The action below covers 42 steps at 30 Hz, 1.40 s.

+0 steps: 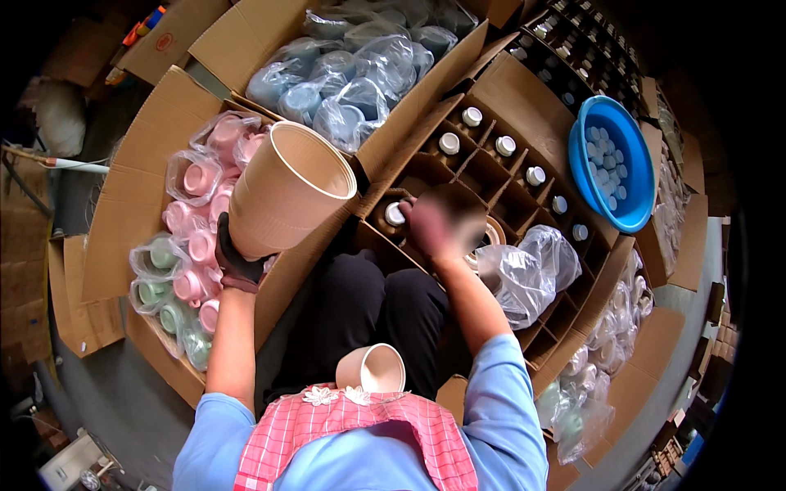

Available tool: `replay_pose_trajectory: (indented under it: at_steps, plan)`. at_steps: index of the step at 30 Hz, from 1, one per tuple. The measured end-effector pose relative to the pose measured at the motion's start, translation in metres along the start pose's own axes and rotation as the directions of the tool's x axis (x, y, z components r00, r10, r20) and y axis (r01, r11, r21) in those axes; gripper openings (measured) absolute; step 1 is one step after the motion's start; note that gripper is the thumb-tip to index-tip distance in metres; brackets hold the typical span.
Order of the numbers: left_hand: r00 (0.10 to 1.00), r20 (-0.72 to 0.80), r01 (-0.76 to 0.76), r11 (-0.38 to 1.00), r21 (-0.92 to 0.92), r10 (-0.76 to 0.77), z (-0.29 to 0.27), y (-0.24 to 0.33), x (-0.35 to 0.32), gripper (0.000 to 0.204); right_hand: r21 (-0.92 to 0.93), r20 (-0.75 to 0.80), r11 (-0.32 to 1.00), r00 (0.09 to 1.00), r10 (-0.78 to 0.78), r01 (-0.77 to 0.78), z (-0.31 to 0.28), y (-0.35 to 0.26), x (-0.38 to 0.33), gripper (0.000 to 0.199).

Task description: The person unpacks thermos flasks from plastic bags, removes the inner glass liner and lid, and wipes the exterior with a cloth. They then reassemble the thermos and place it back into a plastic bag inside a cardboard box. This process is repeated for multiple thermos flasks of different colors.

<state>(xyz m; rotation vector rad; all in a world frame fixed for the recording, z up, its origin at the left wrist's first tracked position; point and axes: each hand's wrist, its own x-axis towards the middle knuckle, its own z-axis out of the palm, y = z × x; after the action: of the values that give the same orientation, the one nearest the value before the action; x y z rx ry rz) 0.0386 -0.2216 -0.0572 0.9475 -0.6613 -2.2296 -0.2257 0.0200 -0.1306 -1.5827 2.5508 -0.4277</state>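
Tapered beige tub [282,196] is left of centre in the frame, tilted, mouth toward upper right; gloved left hand [237,260] holds it low down, fingers along its left side and around the lower end. Right hand [432,229] is mid-frame at the divided carton [589,315], just beside a white-capped bottle [395,214], but it's blurred from here, so can't tell if those fingers are wide, narrow or holding. Small beige cup [370,370] sits tilted at the lap, lower middle.
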Motion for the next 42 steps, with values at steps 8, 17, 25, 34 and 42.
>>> replay_pose_trajectory:
  at_steps: [8,17,25,34,42]
  plan:
    - [0.994,-0.04,-0.104,0.994,-0.026,0.103,-0.02,0.015,-0.009,0.045,0.235,0.204,0.962,0.975,0.092,-0.14,-0.004,-0.014,0.037,0.048]
    - [0.727,0.399,-0.656,0.394,0.644,0.558,-0.006,0.03,-0.006,0.036,0.891,-0.185,0.449,0.957,0.222,0.067,-0.251,0.017,-0.013,0.083]
    - [0.678,0.724,-0.731,0.021,0.682,0.128,0.042,0.032,-0.018,0.044,0.98,-0.062,0.193,0.997,0.051,0.051,-0.315,-0.084,-0.103,0.103]
    - [0.299,0.951,-0.953,0.079,0.293,0.075,0.032,-0.021,-0.028,0.039,0.993,0.067,0.066,0.93,0.361,-0.097,-0.252,-0.176,-0.164,0.078]
    - [0.548,0.645,0.461,0.836,0.298,-0.532,0.072,0.017,-0.095,0.051,0.511,-0.669,0.852,0.674,0.312,0.112,-0.238,-0.211,-0.203,0.04]
